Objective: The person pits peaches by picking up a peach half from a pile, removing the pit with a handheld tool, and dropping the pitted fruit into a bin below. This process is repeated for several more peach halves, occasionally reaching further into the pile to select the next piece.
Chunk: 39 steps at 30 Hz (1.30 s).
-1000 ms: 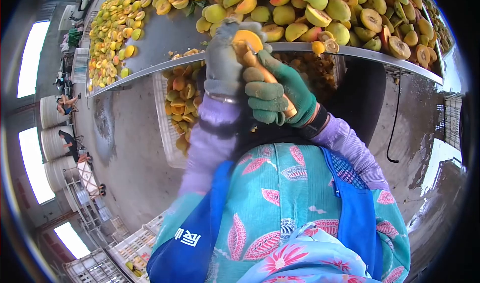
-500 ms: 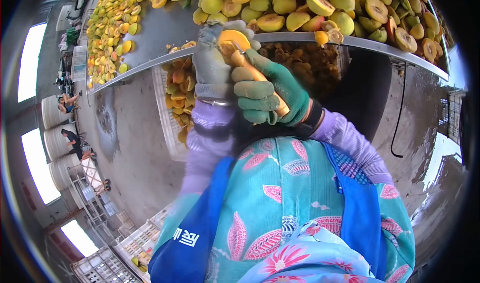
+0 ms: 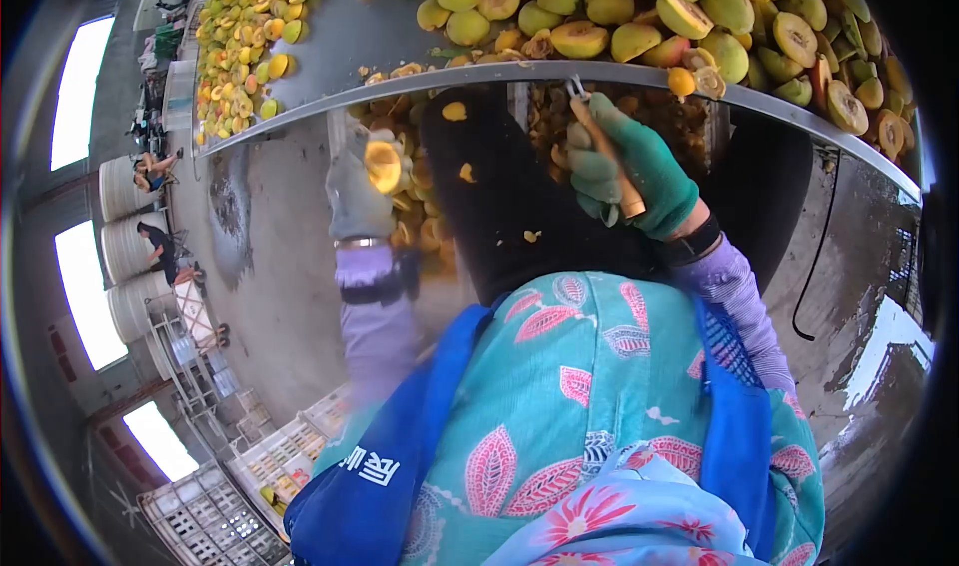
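Observation:
My left hand (image 3: 352,194), in a grey glove, is over the crate below the table edge. A hollowed yellow peach half (image 3: 384,166) sits against its thumb side; motion blur softens the fingers, but they seem to be around it. My right hand (image 3: 639,166), in a green glove, is closed around the wooden handle of a pitting tool (image 3: 606,153). The tool's metal tip (image 3: 575,87) points up toward the table rim, with nothing on it. Peach halves (image 3: 432,231) fill the crate under my left hand, partly hidden by my leg.
Many cut peaches (image 3: 639,6) are heaped on the metal table (image 3: 350,41), with more at its far left. Pits and scraps (image 3: 549,131) lie in a container beneath. Peach scraps (image 3: 455,111) rest on my dark trousers. People (image 3: 158,249) sit far left near white tanks.
My hands have parted. The left moved left and down with the peach half, off the tool; the right moved right with the tool. My dark-trousered legs now show between them.

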Each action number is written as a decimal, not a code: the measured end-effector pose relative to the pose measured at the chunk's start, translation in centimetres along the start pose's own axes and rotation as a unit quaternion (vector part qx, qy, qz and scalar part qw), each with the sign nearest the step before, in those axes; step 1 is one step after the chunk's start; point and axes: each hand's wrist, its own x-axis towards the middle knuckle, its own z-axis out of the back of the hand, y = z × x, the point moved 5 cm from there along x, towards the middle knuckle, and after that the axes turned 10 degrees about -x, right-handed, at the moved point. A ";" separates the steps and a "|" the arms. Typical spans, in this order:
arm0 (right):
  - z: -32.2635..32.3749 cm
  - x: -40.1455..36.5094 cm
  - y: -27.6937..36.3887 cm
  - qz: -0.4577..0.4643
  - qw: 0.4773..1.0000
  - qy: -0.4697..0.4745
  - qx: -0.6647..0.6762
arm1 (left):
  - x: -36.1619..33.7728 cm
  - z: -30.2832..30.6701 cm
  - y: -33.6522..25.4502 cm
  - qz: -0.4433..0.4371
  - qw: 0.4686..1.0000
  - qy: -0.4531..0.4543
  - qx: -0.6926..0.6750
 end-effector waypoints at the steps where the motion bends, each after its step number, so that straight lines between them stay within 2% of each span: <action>1: 0.5 -0.5 0.3 0.001 0.998 -0.056 -0.021 | -0.9 -0.5 -0.3 -0.002 0.999 0.016 0.042; 2: 0.8 -1.1 0.3 -0.003 0.993 -0.112 -0.039 | -1.4 -0.8 -0.3 -0.002 0.996 0.027 0.085; 3: 0.8 -1.4 0.4 0.004 0.993 -0.117 -0.031 | -1.0 1.3 0.3 0.030 0.999 -0.001 0.039; 4: 0.8 -1.7 0.5 0.010 0.993 -0.119 -0.025 | -1.0 3.8 0.6 -0.002 0.983 -0.048 0.179; 5: 0.8 -1.6 0.9 0.022 0.993 -0.118 -0.022 | -0.6 6.1 0.9 -0.038 0.944 -0.091 0.315; 7: 1.3 -1.7 0.9 0.006 0.978 -0.157 -0.134 | 0.3 9.6 1.5 -0.108 0.803 -0.164 0.562; 9: 0.9 -1.8 1.8 -0.009 0.958 -0.191 -0.216 | 3.0 8.9 1.1 -0.184 0.599 -0.219 0.748; 10: 0.4 -2.1 1.8 -0.038 0.941 -0.248 -0.229 | 3.9 4.3 -1.0 -0.233 0.690 -0.111 0.676; 11: -0.1 -1.8 1.8 -0.013 0.941 -0.240 -0.238 | 4.1 -1.7 -4.0 -0.275 0.761 -0.003 0.588; 13: -0.8 -1.2 1.9 0.002 0.940 -0.226 -0.256 | 5.6 -10.3 -6.2 -0.404 0.769 0.033 0.494; 15: -1.6 -1.1 1.7 -0.018 0.938 -0.219 -0.269 | 7.0 -18.6 -6.5 -0.565 0.592 0.146 0.556; 18: -2.7 -1.4 2.6 0.029 0.933 -0.209 -0.291 | 12.5 -21.5 -4.4 -0.398 0.605 0.283 0.629; 19: -2.4 -1.3 2.8 0.076 0.933 -0.208 -0.284 | 12.1 -21.2 -5.6 -0.313 0.673 0.260 0.618; 20: -2.5 -1.2 3.7 0.105 0.907 -0.222 -0.342 | 11.0 -20.6 -5.7 -0.323 0.742 0.326 0.489; 22: -3.3 -0.5 5.4 0.153 0.844 -0.241 -0.453 | 8.2 -18.2 -5.6 -0.310 0.827 0.424 0.201; 25: -5.0 1.2 6.1 0.250 0.703 -0.201 -0.635 | 2.6 -18.0 -3.9 -0.188 0.918 0.342 0.066; 27: -4.5 2.3 5.8 0.236 0.672 -0.207 -0.671 | 0.6 -18.5 -2.8 -0.084 0.930 0.357 -0.034; 28: -4.7 2.6 5.8 0.233 0.653 -0.211 -0.689 | -0.7 -19.0 -3.2 -0.209 0.903 0.349 0.136; 29: -5.3 2.1 6.1 0.243 0.642 -0.240 -0.687 | -2.1 -19.5 -3.6 -0.331 0.844 0.303 0.294; 30: -5.4 1.9 6.0 0.236 0.639 -0.251 -0.687 | -1.7 -19.6 -2.9 -0.235 0.904 0.335 0.126; 31: -5.5 1.7 5.9 0.230 0.638 -0.262 -0.687 | -1.0 -19.7 -1.7 -0.127 0.926 0.353 -0.047; 32: -5.5 1.6 5.8 0.223 0.636 -0.272 -0.687 | -0.7 -19.8 -0.7 -0.012 0.908 0.357 -0.217; 35: -5.1 1.4 5.2 0.230 0.662 -0.265 -0.662 | -1.2 -19.9 0.0 -0.036 0.919 0.335 -0.206; 37: -5.1 1.2 4.9 0.201 0.682 -0.260 -0.653 | -0.4 -19.0 0.5 -0.164 0.943 0.281 -0.073; 39: -5.5 1.1 4.6 0.197 0.695 -0.255 -0.643 | -0.2 -18.4 0.5 -0.264 0.934 0.237 0.029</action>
